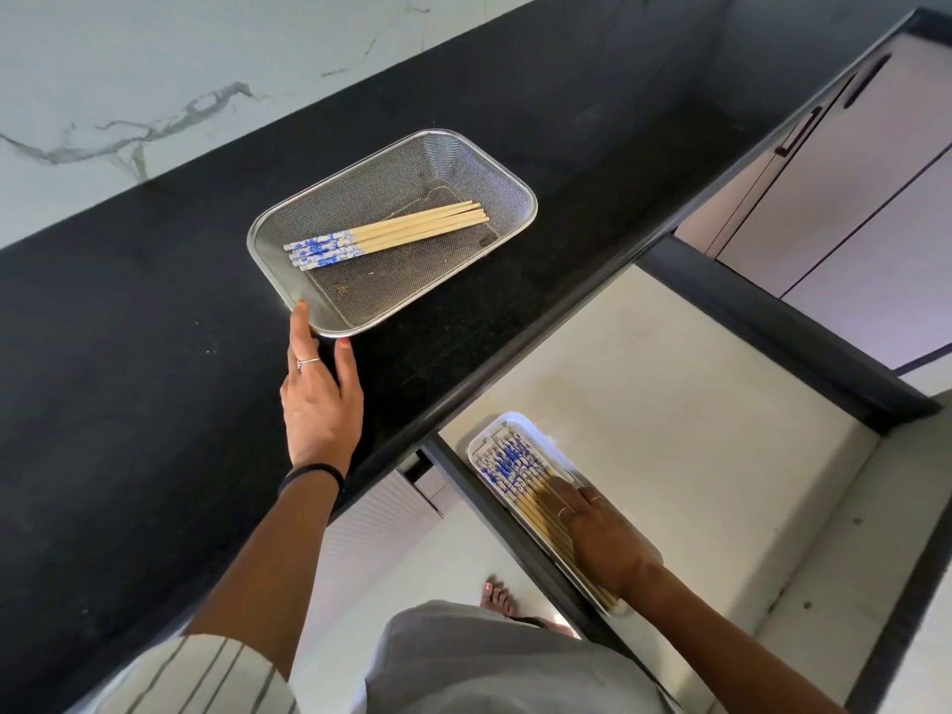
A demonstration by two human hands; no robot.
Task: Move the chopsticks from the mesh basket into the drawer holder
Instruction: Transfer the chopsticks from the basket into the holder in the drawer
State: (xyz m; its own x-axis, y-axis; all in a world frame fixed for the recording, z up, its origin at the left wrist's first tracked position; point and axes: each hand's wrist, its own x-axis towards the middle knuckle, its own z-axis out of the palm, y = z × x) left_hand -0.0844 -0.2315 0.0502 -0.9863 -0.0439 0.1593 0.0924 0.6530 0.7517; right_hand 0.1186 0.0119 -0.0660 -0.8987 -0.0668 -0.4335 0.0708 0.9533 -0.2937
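Observation:
A steel mesh basket [515, 182] sits on the black counter. Several wooden chopsticks [412, 230] with blue-and-white ends lie inside it. My left hand [319, 399] rests on the counter, fingers apart, index tip touching the basket's near corner rim. Below, in the open drawer, a white holder [520, 422] carries several matching chopsticks [507, 463]. My right hand [600, 538] lies flat on top of them, fingers spread over their wooden parts, covering the holder's near half.
The black counter [129, 353] runs along a marble wall. The open drawer [695, 404] has a pale floor and dark sides. Closed cabinet fronts [850, 198] stand at the right. A foot shows on the floor below.

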